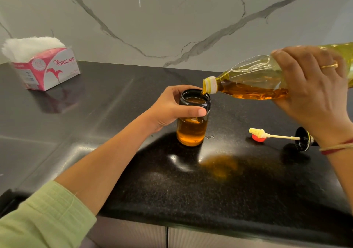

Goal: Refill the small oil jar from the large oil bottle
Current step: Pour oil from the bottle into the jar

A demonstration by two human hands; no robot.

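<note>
**Pouring oil into the small jar**

My left hand (pixel 168 108) is curled around the upper part of the small oil jar (pixel 192 131). The thumb lies across the front just under the dark rim and the fingers wrap round the far side, so the grip closes about the neck while the lower glass stays in view. The jar stands upright on the black countertop (pixel 133 171), near its middle, and amber oil shows through the glass below my thumb.

My right hand (pixel 315 91) holds the large oil bottle (pixel 252 81) around its body. The fingers are spread over the top and the palm sits underneath, a firm hold but not a tight fist. The bottle is tipped nearly flat, its neck pointing left and slightly down. Its open yellow mouth sits right at the far right edge of the jar's rim, with oil running from it into the jar. Oil pools along the bottle's lower side.

To the right of the jar, under my right wrist, a black lid (pixel 301 139) with a pale brush (pixel 257 132) on a thin stem lies on its side. A small red cap (pixel 257 139) sits just behind the brush head. A tissue box (pixel 57 70) stands at the far left, against the marble wall.
</note>
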